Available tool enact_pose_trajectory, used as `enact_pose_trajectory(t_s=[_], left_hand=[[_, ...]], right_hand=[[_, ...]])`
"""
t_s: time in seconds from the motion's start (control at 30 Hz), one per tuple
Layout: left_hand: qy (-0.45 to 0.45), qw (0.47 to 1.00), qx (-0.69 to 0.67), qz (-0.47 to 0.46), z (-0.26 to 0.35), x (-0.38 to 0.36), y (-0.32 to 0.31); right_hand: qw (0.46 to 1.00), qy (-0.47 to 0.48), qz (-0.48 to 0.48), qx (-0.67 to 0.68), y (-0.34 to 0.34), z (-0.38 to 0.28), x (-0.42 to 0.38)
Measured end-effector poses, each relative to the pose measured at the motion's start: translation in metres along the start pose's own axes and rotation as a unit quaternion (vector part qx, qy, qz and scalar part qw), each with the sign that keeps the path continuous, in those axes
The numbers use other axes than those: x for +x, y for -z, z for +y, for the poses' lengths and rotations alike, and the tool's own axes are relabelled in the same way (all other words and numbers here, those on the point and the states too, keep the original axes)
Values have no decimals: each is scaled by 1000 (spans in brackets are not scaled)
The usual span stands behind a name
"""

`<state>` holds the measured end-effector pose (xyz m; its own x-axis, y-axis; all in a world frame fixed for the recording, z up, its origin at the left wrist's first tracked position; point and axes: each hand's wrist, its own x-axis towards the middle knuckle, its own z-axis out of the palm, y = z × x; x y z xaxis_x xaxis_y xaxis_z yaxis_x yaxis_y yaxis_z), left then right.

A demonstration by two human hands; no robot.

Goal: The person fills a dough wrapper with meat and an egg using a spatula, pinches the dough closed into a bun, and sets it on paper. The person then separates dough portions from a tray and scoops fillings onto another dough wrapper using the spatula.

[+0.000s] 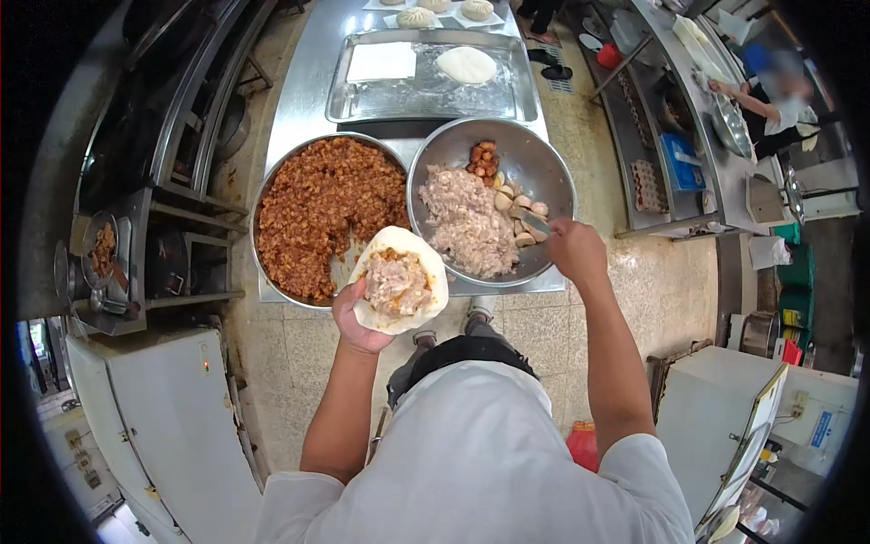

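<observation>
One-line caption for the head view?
Left hand cups a filled dough wrapper; right hand dips a spatula into the filling bowl.

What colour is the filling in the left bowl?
Reddish-brown filling, clearest in the head view.

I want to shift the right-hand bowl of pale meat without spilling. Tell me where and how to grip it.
Grip the steel bowl by its bare far-right rim, coming in from the right side. The pale filling is heaped on the left, the right hand with its paddle works over the near rim, and the red-filling bowl blocks the left edge.
</observation>
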<state>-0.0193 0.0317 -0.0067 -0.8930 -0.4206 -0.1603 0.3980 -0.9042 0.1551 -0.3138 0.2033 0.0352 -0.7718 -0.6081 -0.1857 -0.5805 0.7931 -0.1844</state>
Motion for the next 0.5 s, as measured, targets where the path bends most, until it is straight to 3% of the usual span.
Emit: enact_pose_trajectory(t_s=[0.2,0.27,0.33,0.4,0.5], left_hand=[[3,1000,28,6,-1,32,-4],[-3,999,44,-4,-3,38,-7],[51,998,27,-30,-8,44,-8],[67,997,37,-26,-13,48,-11],[92,994,-1,-62,-18,51,-15]], right_hand=[[982,31,42,183,32,16,-30],[978,28,5,207,58,-2,-51],[973,14,-27,227,74,-15,-72],[934,87,-59,342,80,-28,-91],[924,185,-58,329,82,-47,-108]])
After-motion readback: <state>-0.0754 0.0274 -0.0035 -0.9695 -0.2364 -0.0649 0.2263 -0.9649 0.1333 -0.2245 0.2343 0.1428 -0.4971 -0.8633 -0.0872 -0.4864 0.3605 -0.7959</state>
